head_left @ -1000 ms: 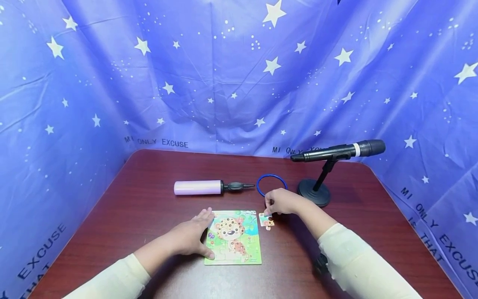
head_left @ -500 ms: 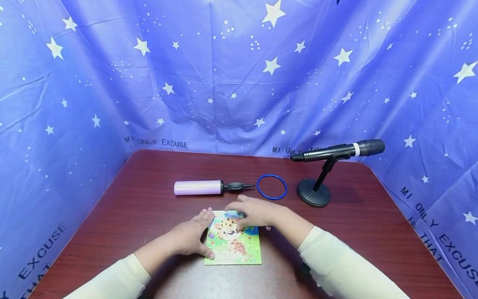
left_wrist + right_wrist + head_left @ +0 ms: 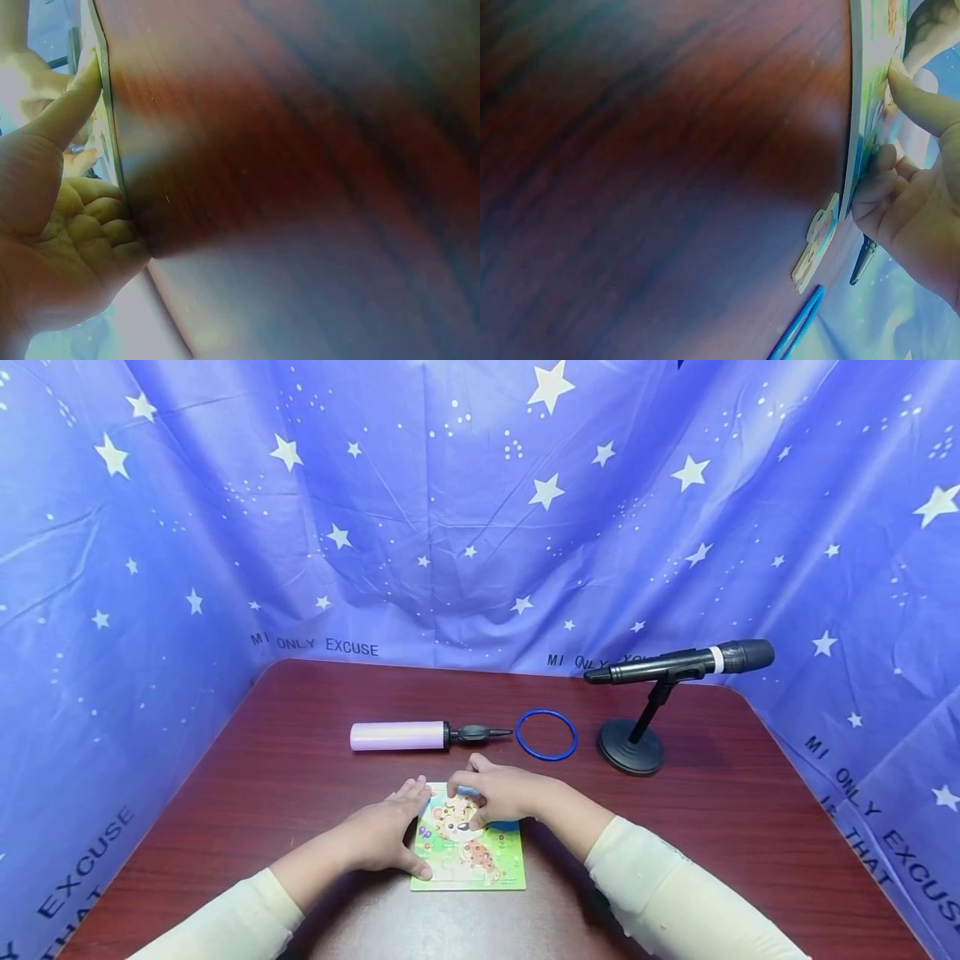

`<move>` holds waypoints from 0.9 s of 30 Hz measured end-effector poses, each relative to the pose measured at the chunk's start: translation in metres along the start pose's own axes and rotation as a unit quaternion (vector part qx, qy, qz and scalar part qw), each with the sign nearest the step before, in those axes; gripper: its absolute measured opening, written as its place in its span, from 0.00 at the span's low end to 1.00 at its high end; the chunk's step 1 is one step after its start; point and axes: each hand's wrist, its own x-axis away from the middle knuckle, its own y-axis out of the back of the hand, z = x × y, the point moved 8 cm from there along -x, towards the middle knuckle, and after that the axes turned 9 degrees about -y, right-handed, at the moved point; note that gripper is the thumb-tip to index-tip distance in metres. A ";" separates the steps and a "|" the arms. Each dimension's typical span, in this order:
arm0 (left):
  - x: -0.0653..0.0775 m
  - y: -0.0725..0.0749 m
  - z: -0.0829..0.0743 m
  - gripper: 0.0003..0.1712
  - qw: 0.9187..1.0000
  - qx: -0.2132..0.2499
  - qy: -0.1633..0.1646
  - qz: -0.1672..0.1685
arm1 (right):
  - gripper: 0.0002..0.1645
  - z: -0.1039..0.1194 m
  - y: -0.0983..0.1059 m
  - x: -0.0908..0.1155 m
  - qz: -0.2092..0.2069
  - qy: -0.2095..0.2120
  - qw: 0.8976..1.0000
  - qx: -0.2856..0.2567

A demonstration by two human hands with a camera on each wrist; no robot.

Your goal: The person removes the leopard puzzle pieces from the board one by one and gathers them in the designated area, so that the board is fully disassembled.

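Note:
A square jigsaw puzzle (image 3: 498, 868) with a cartoon leopard on green ground lies on the dark red table. My left hand (image 3: 382, 835) rests along its left side, thumb on the near-left corner and fairly straight fingers at the far-left corner. Over the upper right part of the picture is my right hand (image 3: 510, 793), fingers bent, index finger and thumb apart with their tips down at the puzzle. I cannot tell whether it pinches a piece. In the right wrist view a loose puzzle piece (image 3: 814, 247) lies beside the board; in the head view the right hand hides it.
Behind the puzzle lies a pink hand pump (image 3: 397, 736) with a black nozzle. To its right are a blue ring (image 3: 546, 758) and a black microphone (image 3: 652, 668) on a round-based stand (image 3: 630, 747). A star-print blue curtain (image 3: 450, 527) hangs around the table's back and sides.
My right hand has moved left from the loose pieces beside the board onto the upper right of the puzzle, then slightly farther left. The left hand has stayed in place.

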 end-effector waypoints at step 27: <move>-0.001 -0.003 0.000 0.70 1.000 0.010 -0.002 0.001 | 0.06 -0.018 0.007 -0.008 -0.041 -0.025 0.996 -0.074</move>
